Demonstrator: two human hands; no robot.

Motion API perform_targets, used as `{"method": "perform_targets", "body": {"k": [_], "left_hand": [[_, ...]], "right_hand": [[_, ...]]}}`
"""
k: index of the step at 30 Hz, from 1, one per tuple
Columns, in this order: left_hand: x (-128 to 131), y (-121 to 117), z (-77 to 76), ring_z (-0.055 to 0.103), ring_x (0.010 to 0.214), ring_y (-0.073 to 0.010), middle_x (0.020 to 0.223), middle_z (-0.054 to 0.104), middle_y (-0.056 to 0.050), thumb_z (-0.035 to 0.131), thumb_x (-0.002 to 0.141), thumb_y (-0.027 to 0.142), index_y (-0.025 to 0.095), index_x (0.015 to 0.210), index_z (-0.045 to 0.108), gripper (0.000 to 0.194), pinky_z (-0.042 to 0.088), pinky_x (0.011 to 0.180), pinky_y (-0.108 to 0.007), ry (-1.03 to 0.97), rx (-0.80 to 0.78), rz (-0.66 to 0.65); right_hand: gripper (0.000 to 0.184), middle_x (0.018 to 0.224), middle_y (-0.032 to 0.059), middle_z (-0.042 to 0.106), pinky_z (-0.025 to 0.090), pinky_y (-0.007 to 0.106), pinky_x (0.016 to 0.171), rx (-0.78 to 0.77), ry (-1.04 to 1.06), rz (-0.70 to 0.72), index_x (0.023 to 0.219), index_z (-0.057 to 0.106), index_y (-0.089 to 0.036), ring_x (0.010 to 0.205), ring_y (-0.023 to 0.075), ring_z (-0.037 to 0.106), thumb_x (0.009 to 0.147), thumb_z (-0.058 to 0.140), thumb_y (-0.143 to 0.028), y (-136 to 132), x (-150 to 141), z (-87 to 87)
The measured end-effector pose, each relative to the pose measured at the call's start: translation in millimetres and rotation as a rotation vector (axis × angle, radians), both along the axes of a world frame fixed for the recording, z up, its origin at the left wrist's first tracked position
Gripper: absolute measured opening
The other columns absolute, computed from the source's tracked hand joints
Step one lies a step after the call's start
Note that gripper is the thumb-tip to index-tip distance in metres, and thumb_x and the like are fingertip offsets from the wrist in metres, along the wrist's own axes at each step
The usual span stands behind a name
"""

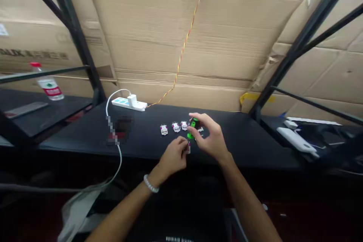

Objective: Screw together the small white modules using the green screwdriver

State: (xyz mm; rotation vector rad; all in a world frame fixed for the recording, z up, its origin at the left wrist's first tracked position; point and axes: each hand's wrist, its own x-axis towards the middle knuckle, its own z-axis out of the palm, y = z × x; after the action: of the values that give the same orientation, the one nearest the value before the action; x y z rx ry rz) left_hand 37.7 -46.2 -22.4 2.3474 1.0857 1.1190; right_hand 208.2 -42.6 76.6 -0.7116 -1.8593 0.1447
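Observation:
My right hand (208,136) grips a green and black screwdriver (194,124) between thumb and fingers, held upright with its lower end pointing down. Just below that end, my left hand (176,153) pinches a small white and magenta part (189,147) near the table's front edge. Behind the hands lie similar small white parts with magenta sides: one at the left (163,129), a middle one (176,127), and another (184,125) beside the screwdriver. A further small part (200,129) is mostly hidden by my right hand.
On the black table (244,147) a white power strip (138,106) holds a plugged-in charger (132,100) with a white cable. Cardboard (147,38) walls the back. Black metal posts (295,55) stand at both sides. A bottle (51,86) is at the left, a white device (296,140) at the right.

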Motion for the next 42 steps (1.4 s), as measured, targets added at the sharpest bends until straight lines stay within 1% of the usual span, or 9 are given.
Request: {"method": "perform_targets", "body": {"k": [6,13,18,23,26,30,32,37,42], "left_hand": [[-1,1,-1.1,0.067,0.102,-0.0256,0.112,0.067,-0.01,0.054,0.088,0.001,0.02,0.094,0.062,0.021,0.058,0.095,-0.041,0.006,0.008,0.004],[-2,-1,1.0,0.065,0.099,-0.0251,0.108,0.066,-0.009,0.054,0.087,0.0,0.02,0.093,0.061,0.022,0.057,0.094,-0.04,0.024,0.01,0.014],[-2,1,-1.7,0.066,0.103,-0.0259,0.111,0.066,-0.01,0.055,0.088,0.001,0.02,0.095,0.062,0.022,0.057,0.098,-0.042,0.02,-0.004,-0.002],[0,0,-1.8,0.065,0.101,-0.0245,0.109,0.066,-0.009,0.053,0.088,0.0,0.021,0.092,0.06,0.022,0.057,0.095,-0.039,0.027,0.004,-0.007],[1,-1,-2.2,0.065,0.1,-0.0248,0.109,0.066,-0.009,0.053,0.088,0.0,0.021,0.092,0.06,0.022,0.057,0.094,-0.039,0.044,0.003,0.024],[2,-2,-3.0,0.064,0.098,-0.0248,0.108,0.066,-0.009,0.054,0.087,0.0,0.021,0.095,0.06,0.023,0.057,0.092,-0.04,0.054,0.015,0.034],[2,-2,-2.4,0.064,0.098,-0.0252,0.107,0.066,-0.009,0.054,0.087,0.0,0.021,0.094,0.06,0.023,0.057,0.092,-0.04,0.063,0.018,0.032],[2,-2,-0.9,0.065,0.102,-0.0254,0.11,0.066,-0.009,0.053,0.089,0.0,0.021,0.093,0.06,0.022,0.058,0.094,-0.041,0.053,-0.002,0.027],[3,-2,-1.6,0.065,0.103,-0.0261,0.11,0.066,-0.01,0.053,0.088,0.0,0.021,0.093,0.059,0.022,0.057,0.096,-0.041,0.038,-0.009,0.023]], "right_hand": [[0.053,0.139,0.0099,0.075,0.062,0.041,0.104,-0.058,-0.011,0.148,0.156,0.056,-0.028,0.116,0.0236,0.077,0.104,0.059,-0.018,-3,2,1.7],[0.032,0.096,0.0043,0.072,0.061,0.032,0.068,0.115,-0.013,-0.085,0.122,0.077,-0.027,0.073,0.017,0.066,0.092,0.085,-0.033,-2,-2,6.4],[0.043,0.132,0.011,0.074,0.063,0.041,0.098,0.009,-0.021,0.07,0.146,0.065,-0.027,0.111,0.0241,0.076,0.103,0.063,-0.023,-3,-2,1.3],[0.032,0.103,0.0046,0.073,0.059,0.034,0.071,0.017,0.051,-0.041,0.129,0.072,-0.028,0.079,0.018,0.067,0.097,0.076,-0.029,3,-2,-4.8],[0.037,0.102,0.0054,0.069,0.059,0.034,0.069,0.068,0.041,-0.087,0.13,0.072,-0.028,0.081,0.0195,0.066,0.093,0.08,-0.031,4,-2,-5.4],[0.042,0.135,0.0109,0.069,0.064,0.043,0.094,-0.091,0.083,0.152,0.147,0.062,-0.03,0.108,0.0242,0.075,0.105,0.061,-0.029,0,-1,-6.8],[0.037,0.131,0.0092,0.072,0.064,0.042,0.095,-0.181,0.155,0.232,0.143,0.064,-0.031,0.105,0.0225,0.077,0.107,0.057,-0.028,0,-2,-6.7],[0.019,0.098,0.0041,0.07,0.059,0.034,0.074,-0.025,0.14,-0.059,0.11,0.077,-0.026,0.083,0.0195,0.067,0.093,0.082,-0.033,4,-5,-0.5],[0.041,0.125,0.0105,0.073,0.062,0.042,0.092,-0.052,0.064,-0.019,0.142,0.066,-0.027,0.104,0.0244,0.073,0.102,0.067,-0.031,4,-2,-2.3]]}}
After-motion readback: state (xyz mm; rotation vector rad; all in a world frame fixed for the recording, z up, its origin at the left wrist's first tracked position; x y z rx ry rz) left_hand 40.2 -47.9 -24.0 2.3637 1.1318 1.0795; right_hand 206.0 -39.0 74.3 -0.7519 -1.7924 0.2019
